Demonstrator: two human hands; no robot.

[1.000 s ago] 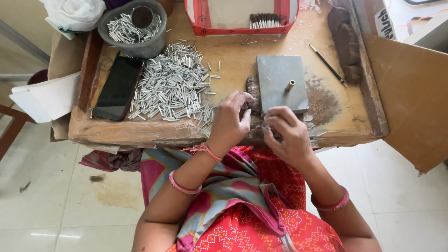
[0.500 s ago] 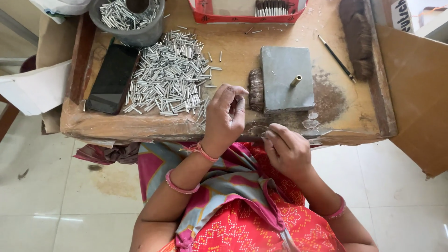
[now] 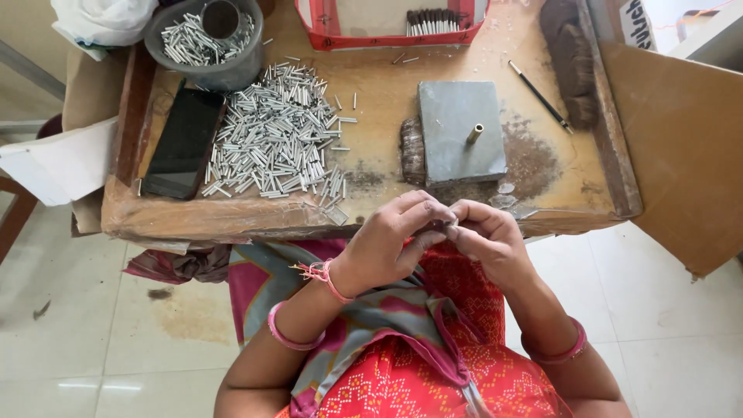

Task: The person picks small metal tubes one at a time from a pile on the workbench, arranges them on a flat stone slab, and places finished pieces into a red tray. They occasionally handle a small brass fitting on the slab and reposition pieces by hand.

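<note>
- I see a small silvery tube (image 3: 451,224) pinched between both sets of fingers, just off the near edge of the worktop (image 3: 371,93) and above the lap; most of it is hidden, so I cannot tell its full shape.
- My left hand (image 3: 395,240) has its fingers curled narrow, thumb and forefinger tips closed on the tube's left end.
- My right hand (image 3: 487,240) meets it from the other side, fingers bent tight and closed on the same piece; the two hands touch at the fingertips.
- Just beyond the hands on the worktop lies a grey square slab (image 3: 462,131) with a short brass peg (image 3: 474,133) standing upright on it.
- A dark brown roll (image 3: 412,149) lies against the slab's left edge, with dark powder spread around the slab.
- To the left is a loose heap of silvery tubes (image 3: 275,139), and beside that a black phone (image 3: 184,143) lies flat.
- At the far left corner a grey bowl (image 3: 232,73) holds more tubes and a small round cup.
- At the far edge sits a red tray (image 3: 387,37) with a row of dark-tipped sticks.
- A thin black pen (image 3: 540,97) and a long brown lump (image 3: 573,62) lie to the right.
</note>
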